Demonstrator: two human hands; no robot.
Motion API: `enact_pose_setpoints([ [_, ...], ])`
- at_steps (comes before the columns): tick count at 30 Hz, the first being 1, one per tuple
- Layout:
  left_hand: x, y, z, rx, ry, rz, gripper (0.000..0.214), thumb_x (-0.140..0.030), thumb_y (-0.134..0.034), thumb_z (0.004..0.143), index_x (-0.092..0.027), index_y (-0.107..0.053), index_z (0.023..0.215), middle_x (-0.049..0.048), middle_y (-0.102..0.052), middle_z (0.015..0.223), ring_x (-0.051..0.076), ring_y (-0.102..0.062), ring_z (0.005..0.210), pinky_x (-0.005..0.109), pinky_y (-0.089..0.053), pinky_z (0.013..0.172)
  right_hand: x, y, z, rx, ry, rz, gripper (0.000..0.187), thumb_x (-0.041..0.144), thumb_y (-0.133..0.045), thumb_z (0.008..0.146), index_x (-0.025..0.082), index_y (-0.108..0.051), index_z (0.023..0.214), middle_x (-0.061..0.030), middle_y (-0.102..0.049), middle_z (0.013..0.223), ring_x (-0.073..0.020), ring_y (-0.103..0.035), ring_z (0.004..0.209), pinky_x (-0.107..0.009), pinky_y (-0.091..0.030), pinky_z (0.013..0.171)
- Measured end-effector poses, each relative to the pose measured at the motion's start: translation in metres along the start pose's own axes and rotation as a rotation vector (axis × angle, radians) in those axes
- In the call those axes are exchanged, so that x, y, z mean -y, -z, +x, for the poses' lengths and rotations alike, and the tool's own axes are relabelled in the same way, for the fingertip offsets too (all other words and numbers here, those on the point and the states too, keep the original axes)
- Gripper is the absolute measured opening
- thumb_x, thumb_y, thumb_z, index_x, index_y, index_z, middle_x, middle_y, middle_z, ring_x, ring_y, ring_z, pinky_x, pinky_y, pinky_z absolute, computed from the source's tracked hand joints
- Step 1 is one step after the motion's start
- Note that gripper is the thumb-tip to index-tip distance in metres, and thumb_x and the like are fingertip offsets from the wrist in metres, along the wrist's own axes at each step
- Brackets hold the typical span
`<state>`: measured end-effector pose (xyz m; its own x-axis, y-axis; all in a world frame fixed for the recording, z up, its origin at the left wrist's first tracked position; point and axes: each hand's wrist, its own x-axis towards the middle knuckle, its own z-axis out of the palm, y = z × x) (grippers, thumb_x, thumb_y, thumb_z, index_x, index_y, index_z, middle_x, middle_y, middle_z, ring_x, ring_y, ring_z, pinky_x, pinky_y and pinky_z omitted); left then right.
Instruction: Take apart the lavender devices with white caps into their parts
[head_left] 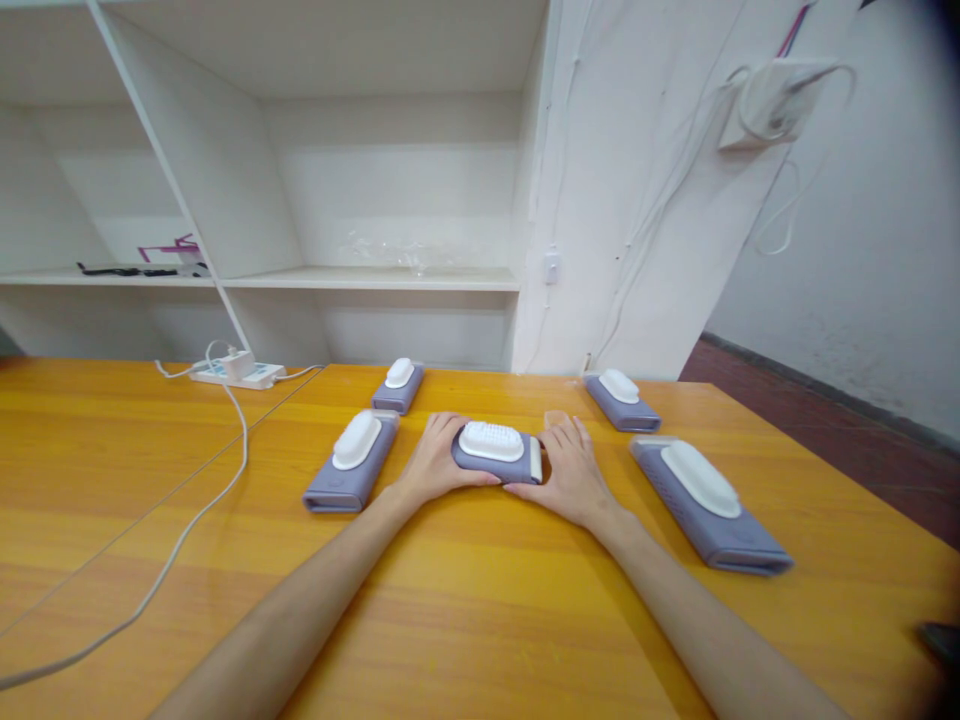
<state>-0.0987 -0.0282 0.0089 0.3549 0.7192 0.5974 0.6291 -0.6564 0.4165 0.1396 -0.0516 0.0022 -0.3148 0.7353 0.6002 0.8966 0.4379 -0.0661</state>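
A purple-grey flat pack (480, 470) with a white band at its right end is held between my two hands, just over the table or resting on it; I cannot tell which. On top of it lies a white oval piece (491, 441) with a bumpy, bristle-like face. My left hand (439, 460) wraps the left end, thumb along the near edge. At the right end, my right hand (574, 470) curls round it, its thumb by the near edge. Behind the right fingers a small translucent piece (555, 418) shows, partly hidden.
Similar packs topped with smooth white ovals stand at left (352, 470), back left (399, 388), back right (622, 402) and right (709, 505). A power strip (259, 376) and white cable (232, 480) lie across the left of the wooden table (465, 620). White shelves (375, 280) rise behind.
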Motion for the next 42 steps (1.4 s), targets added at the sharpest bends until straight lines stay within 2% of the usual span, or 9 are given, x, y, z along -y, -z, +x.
enact_pose_setpoints([
  [7,-0.001,0.001,0.001,0.010,-0.023,-0.016,0.075,-0.065,-0.074,0.050,-0.022,-0.053,0.108,0.0066,-0.055,0.101,0.026,-0.049,0.099,0.039,-0.040,0.089,-0.002,0.000,0.000,-0.003,0.023,0.083,0.060,0.071,-0.063,0.057,0.020,-0.052,0.087,-0.0116,-0.058,0.103,-0.0330,-0.044,0.115,-0.050,-0.026,0.103],
  [16,0.001,-0.001,0.001,0.015,-0.039,-0.016,0.077,-0.068,-0.072,0.048,-0.021,-0.054,0.106,0.0062,-0.055,0.097,0.026,-0.050,0.094,0.039,-0.041,0.084,0.001,0.003,0.001,-0.005,-0.005,0.123,0.057,0.065,-0.069,0.054,0.021,-0.045,0.082,-0.0058,-0.053,0.091,-0.0274,-0.049,0.094,-0.045,-0.035,0.092],
  [26,0.002,-0.001,0.000,0.042,-0.026,-0.020,0.078,-0.068,-0.073,0.047,-0.021,-0.054,0.107,0.0059,-0.055,0.097,0.025,-0.050,0.093,0.038,-0.042,0.084,0.003,0.004,0.001,0.024,0.002,0.088,0.058,0.069,-0.066,0.054,0.021,-0.044,0.079,-0.0049,-0.054,0.087,-0.0261,-0.050,0.090,-0.042,-0.037,0.085],
  [33,0.003,-0.002,0.000,-0.012,0.006,0.032,0.076,-0.068,-0.072,0.048,-0.021,-0.054,0.106,0.0063,-0.055,0.098,0.026,-0.050,0.093,0.039,-0.042,0.083,-0.003,-0.005,0.000,-0.058,-0.055,0.045,0.076,0.076,-0.062,0.052,0.018,-0.050,0.100,-0.0137,-0.056,0.107,-0.0340,-0.046,0.110,-0.047,-0.033,0.092],
  [38,0.004,-0.004,-0.001,-0.047,0.020,0.060,0.073,-0.067,-0.072,0.052,-0.021,-0.054,0.105,0.0068,-0.055,0.098,0.026,-0.050,0.093,0.039,-0.042,0.082,-0.002,-0.009,0.000,-0.128,-0.081,0.053,0.081,0.075,-0.062,0.053,0.018,-0.047,0.109,-0.0143,-0.056,0.112,-0.0340,-0.047,0.111,-0.051,-0.028,0.098],
  [42,0.003,-0.004,-0.002,-0.051,0.022,0.047,0.074,-0.068,-0.071,0.051,-0.021,-0.052,0.105,0.0066,-0.055,0.098,0.026,-0.050,0.093,0.039,-0.042,0.082,-0.004,-0.010,-0.002,-0.151,-0.083,0.134,0.080,0.071,-0.065,0.056,0.017,-0.047,0.112,-0.0134,-0.057,0.109,-0.0328,-0.050,0.108,-0.050,-0.031,0.097],
])
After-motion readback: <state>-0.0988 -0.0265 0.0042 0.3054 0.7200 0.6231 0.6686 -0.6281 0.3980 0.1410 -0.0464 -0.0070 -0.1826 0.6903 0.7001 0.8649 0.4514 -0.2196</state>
